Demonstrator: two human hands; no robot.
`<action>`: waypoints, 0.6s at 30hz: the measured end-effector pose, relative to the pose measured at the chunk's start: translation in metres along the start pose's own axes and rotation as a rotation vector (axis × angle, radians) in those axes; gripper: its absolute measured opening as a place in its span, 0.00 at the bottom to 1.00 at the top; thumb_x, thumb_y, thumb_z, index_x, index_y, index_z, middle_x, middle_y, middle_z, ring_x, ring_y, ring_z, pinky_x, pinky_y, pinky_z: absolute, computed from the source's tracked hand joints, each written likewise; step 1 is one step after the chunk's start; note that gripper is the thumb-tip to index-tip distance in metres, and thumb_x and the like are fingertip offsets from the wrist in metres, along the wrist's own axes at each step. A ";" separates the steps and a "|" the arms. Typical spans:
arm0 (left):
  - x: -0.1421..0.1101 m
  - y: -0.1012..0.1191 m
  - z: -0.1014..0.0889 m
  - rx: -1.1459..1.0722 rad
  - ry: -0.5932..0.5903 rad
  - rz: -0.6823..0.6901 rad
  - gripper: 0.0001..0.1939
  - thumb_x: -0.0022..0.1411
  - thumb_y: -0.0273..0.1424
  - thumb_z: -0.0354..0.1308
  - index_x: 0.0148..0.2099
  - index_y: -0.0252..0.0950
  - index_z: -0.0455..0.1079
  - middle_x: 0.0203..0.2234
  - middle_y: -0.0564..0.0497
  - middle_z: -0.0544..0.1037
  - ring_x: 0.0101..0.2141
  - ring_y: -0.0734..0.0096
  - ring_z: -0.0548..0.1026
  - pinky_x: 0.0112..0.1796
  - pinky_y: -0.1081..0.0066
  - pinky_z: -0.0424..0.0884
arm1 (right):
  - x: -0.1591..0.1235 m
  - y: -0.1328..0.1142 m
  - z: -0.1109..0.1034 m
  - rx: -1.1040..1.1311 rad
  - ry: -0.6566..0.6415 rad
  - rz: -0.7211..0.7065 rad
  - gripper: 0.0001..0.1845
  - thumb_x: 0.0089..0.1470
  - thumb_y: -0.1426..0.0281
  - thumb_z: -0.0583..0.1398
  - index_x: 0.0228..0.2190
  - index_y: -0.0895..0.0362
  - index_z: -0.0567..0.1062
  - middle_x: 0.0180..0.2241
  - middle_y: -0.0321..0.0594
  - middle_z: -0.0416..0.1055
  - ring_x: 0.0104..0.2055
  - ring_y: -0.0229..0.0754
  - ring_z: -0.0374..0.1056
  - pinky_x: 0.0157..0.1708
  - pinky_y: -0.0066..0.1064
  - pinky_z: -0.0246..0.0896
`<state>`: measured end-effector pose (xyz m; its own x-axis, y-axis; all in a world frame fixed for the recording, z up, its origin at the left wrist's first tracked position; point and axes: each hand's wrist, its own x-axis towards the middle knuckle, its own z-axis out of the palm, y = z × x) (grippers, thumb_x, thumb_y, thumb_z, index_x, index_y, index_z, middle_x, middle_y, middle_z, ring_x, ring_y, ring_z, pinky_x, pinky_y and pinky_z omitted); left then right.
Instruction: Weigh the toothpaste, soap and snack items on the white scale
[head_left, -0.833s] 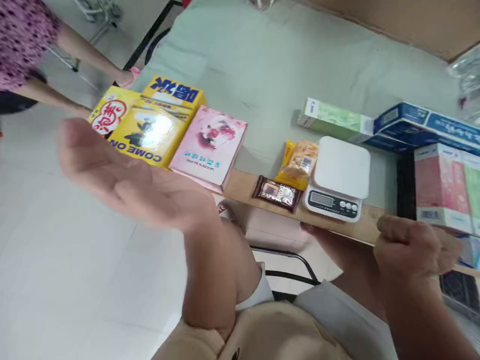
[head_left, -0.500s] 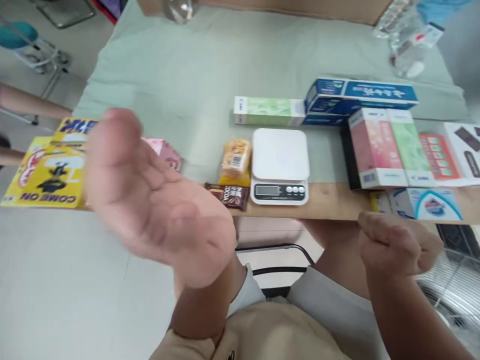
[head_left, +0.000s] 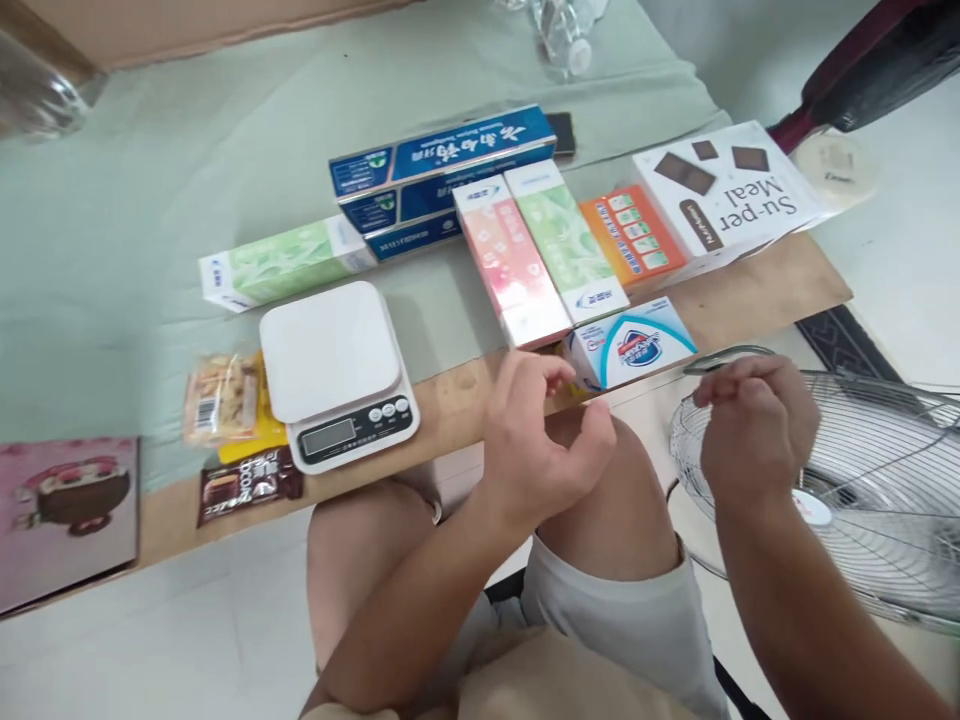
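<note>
The left hand (head_left: 541, 445), thumb and fingers curved and spread apart, is nearest the white-and-blue box (head_left: 637, 342), just right and far of its fingers. The box lies along the tabletop's (head_left: 450, 395) near edge, long axis left to right; the right hand (head_left: 759, 430) is curled fist-like beyond its right end.

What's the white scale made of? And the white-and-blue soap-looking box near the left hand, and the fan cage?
Scale: probably plastic; smooth, even white with rounded corners. White-and-blue box: looks like thin card, with printed flat sides and crisp edges. Fan cage: likely metal wire, judging by its thin, shiny bars.
</note>
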<state>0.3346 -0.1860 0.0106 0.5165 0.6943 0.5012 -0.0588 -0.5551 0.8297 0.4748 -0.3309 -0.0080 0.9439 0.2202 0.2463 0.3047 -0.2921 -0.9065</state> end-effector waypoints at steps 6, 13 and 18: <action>-0.020 -0.013 0.018 0.201 -0.145 -0.154 0.24 0.62 0.38 0.61 0.58 0.35 0.66 0.48 0.41 0.74 0.48 0.58 0.77 0.46 0.59 0.81 | 0.013 0.019 0.010 0.141 -0.193 -0.041 0.21 0.55 0.57 0.62 0.49 0.50 0.80 0.48 0.45 0.81 0.50 0.52 0.78 0.48 0.49 0.75; -0.042 -0.002 0.026 0.159 -0.184 -0.075 0.41 0.64 0.44 0.60 0.73 0.31 0.55 0.58 0.33 0.66 0.60 0.47 0.71 0.57 0.51 0.79 | -0.003 0.012 0.016 0.131 -0.250 -0.229 0.31 0.60 0.53 0.61 0.62 0.47 0.76 0.58 0.46 0.78 0.60 0.61 0.75 0.63 0.64 0.67; -0.033 0.011 0.009 0.048 -0.047 0.103 0.45 0.67 0.47 0.57 0.78 0.32 0.48 0.58 0.34 0.64 0.60 0.50 0.71 0.55 0.55 0.80 | -0.022 -0.036 0.025 0.350 -0.202 -0.389 0.32 0.60 0.57 0.59 0.64 0.44 0.74 0.61 0.42 0.75 0.65 0.64 0.70 0.68 0.69 0.60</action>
<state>0.3240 -0.2194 0.0009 0.5492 0.6110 0.5702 -0.0730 -0.6446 0.7611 0.4401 -0.3019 0.0106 0.7167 0.4337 0.5462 0.5328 0.1649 -0.8300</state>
